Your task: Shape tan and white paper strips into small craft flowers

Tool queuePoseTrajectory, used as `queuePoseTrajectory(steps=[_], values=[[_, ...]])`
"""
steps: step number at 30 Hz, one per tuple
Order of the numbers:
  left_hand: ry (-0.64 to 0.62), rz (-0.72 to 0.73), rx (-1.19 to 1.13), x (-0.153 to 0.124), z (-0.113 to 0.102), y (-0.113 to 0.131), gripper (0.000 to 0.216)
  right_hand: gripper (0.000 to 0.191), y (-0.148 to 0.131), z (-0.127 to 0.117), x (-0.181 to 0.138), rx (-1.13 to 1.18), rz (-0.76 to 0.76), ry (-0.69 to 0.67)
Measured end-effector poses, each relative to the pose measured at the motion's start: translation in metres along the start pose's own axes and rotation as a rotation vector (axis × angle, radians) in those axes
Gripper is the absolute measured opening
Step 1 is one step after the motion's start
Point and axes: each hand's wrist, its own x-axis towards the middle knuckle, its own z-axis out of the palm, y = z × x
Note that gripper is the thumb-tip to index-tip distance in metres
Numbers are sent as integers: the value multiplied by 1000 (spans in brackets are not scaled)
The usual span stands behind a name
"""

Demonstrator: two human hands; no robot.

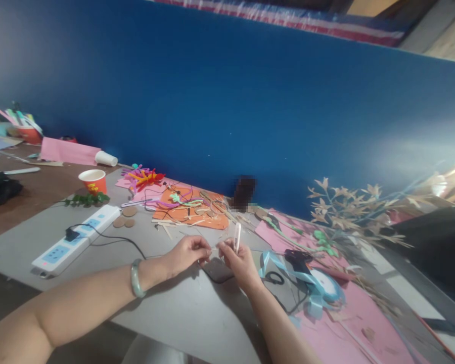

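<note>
My left hand (187,253), with a pale green bangle (136,278) on its wrist, is pinched shut just above the grey table (167,308). Close to its right, my right hand (239,262) is closed around a slim white stick-like tool (237,237) that points up. The fingertips of both hands nearly meet over a dark flat phone-like object (217,270). Something thin and pale seems to be held between them, too small to name.
A white power strip (76,240) with a black plug lies at the left. A red paper cup (93,181), colourful pipe cleaners (144,178) and an orange sheet (191,212) sit behind. Light blue ribbon (307,283), dried twigs (349,212) and pink paper (345,328) lie at the right. A blue wall (227,101) stands behind.
</note>
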Motion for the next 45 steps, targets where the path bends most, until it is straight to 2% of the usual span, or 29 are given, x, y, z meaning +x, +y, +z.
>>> queuePoseTrajectory(steps=[7,11,16,19,26,30,36,45], values=[[64,58,29,0,1,5,28,45,2,3,4,55,35,131],[100,94,23,-1,1,6,28,35,4,5,1,-102,-2,26],[94,83,53,-1,0,3,32,24,-4,9,-7,-249,-159,-98],[95,60,74,-2,1,1,35,26,-6,12,-10,-281,-190,-71],[101,120,139,-4,3,3,31,34,0,14,-8,-307,-171,9],[77,144,157,-2,1,0,26,38,-2,14,-7,-225,-121,4],[86,174,171,1,-3,-3,22,43,-6,14,-7,136,100,-153],[91,182,163,1,-6,4,21,43,-12,5,-8,508,287,-180]])
